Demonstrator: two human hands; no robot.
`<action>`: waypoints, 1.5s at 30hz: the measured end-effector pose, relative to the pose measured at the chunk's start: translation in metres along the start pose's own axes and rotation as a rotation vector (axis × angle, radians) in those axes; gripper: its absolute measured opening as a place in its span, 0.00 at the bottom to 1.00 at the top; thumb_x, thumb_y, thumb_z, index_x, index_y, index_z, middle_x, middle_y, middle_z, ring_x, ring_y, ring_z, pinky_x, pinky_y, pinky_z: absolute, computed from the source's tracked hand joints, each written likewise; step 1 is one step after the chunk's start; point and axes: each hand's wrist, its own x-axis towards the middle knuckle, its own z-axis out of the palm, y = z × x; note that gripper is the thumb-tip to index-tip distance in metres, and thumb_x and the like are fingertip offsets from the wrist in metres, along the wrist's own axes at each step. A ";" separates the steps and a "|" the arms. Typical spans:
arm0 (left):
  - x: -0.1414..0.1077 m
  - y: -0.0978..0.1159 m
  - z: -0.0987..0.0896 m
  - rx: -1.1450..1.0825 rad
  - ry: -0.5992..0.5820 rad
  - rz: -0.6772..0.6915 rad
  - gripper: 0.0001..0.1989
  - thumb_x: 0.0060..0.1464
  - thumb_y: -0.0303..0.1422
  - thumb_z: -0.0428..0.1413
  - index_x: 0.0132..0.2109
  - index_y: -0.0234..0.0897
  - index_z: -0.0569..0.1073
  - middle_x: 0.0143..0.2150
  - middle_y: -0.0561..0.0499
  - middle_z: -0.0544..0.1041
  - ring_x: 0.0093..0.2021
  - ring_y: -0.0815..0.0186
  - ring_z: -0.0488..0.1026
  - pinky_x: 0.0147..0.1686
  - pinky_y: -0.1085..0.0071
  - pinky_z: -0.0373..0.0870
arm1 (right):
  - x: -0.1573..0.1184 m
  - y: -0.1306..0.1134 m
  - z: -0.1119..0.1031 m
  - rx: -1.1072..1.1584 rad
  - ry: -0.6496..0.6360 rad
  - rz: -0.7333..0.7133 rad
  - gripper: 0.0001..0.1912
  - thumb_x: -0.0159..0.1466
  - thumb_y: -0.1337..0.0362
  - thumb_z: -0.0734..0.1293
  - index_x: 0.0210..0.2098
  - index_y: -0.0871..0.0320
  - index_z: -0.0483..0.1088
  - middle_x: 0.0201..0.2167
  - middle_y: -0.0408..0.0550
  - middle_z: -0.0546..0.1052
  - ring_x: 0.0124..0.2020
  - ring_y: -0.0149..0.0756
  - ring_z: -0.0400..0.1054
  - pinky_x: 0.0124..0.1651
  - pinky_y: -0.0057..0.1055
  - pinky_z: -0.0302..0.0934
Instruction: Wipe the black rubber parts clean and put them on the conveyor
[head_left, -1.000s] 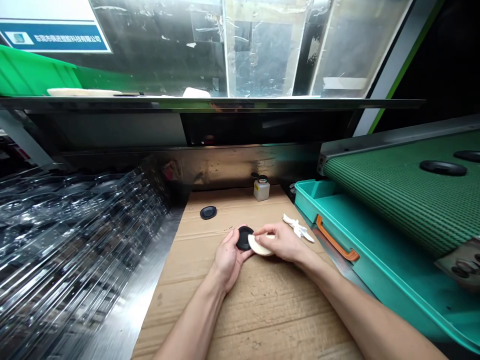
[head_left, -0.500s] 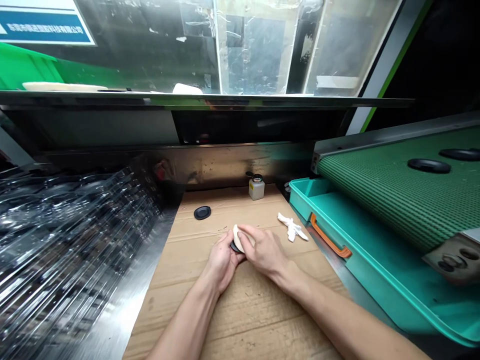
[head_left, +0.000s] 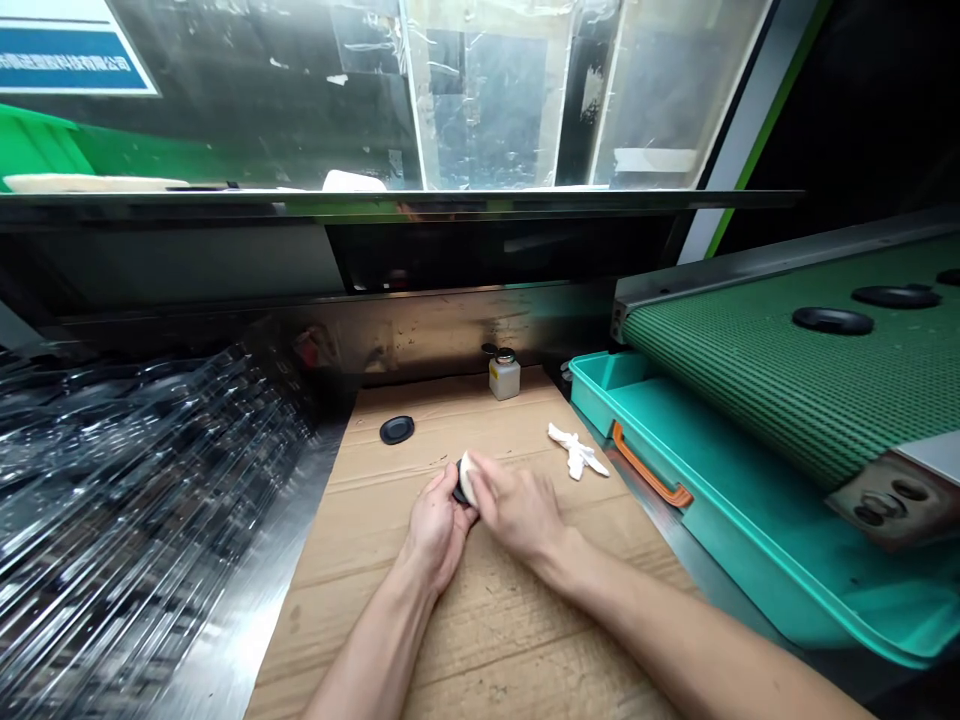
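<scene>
My left hand (head_left: 436,527) cups a black rubber disc (head_left: 458,490), most of which is hidden behind my fingers and the pad. My right hand (head_left: 517,510) pinches a cream foam pad (head_left: 468,478) and presses it against the disc's face. Both hands are over a brown cardboard sheet (head_left: 337,545). Farther up the cardboard lies a second black disc (head_left: 397,430), away from my hands. A small white bottle with a dark cap (head_left: 504,378) stands near the back edge, and a crumpled white cloth (head_left: 576,450) lies to the right of my right hand.
A teal tray (head_left: 630,420) with an orange handle (head_left: 649,478) borders the cardboard on the right. Behind it runs a green mesh conveyor belt (head_left: 787,390) carrying several black discs. Stacked clear plastic trays (head_left: 150,500) fill the left side.
The pad has moved from the lower right of the disc onto its face, now covering most of it. Both hands have drawn closer together. The whole view has shifted slightly.
</scene>
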 end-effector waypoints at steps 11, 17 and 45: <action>0.003 -0.001 -0.002 -0.084 0.016 0.020 0.10 0.62 0.28 0.49 0.40 0.30 0.75 0.42 0.41 0.79 0.44 0.62 0.77 0.49 0.63 0.74 | -0.009 -0.001 -0.002 0.242 -0.038 -0.027 0.18 0.68 0.52 0.58 0.53 0.42 0.72 0.40 0.43 0.80 0.41 0.39 0.75 0.44 0.30 0.65; 0.002 -0.002 0.000 0.025 -0.026 0.039 0.09 0.62 0.30 0.50 0.42 0.31 0.74 0.43 0.42 0.79 0.46 0.61 0.76 0.48 0.64 0.74 | 0.004 0.015 -0.001 0.512 -0.054 0.001 0.17 0.65 0.56 0.61 0.49 0.50 0.75 0.45 0.44 0.79 0.47 0.37 0.73 0.50 0.29 0.63; -0.001 -0.003 -0.001 0.144 -0.214 -0.042 0.16 0.58 0.38 0.57 0.47 0.31 0.76 0.45 0.40 0.79 0.45 0.59 0.76 0.46 0.64 0.73 | 0.019 0.041 -0.031 0.510 -0.483 -0.121 0.14 0.57 0.60 0.65 0.39 0.54 0.80 0.28 0.41 0.79 0.26 0.32 0.69 0.26 0.24 0.56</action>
